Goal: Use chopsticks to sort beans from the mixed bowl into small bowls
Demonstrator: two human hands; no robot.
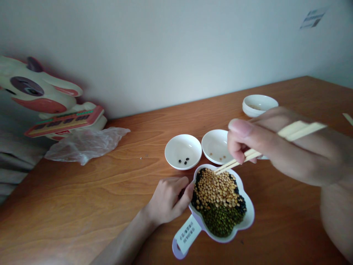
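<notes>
My right hand (264, 143) grips a pair of chopsticks (250, 154). Their tips reach into the yellow soybeans (217, 187) near the far rim of a white and lilac flower-shaped dish (249, 213). Green mung beans (220, 219) fill the dish's near part, with black beans (240, 203) along its sides. My left hand (171, 198) holds the dish's left rim, thumb on the edge and fingers curled. Just beyond it, a small white bowl (176, 143) contains 3 black beans (185, 162). Beside that, another white bowl (212, 138), partly behind my right hand, has a few soybeans in it.
Farther back at the right stands a white bowl (248, 110). At the left, a crumpled clear plastic bag (88, 145) lies before a cow-shaped toy with a keyboard (49, 95). The wooden table (110, 195) meets a pale wall. A pale stick end (348, 118) shows at the right edge.
</notes>
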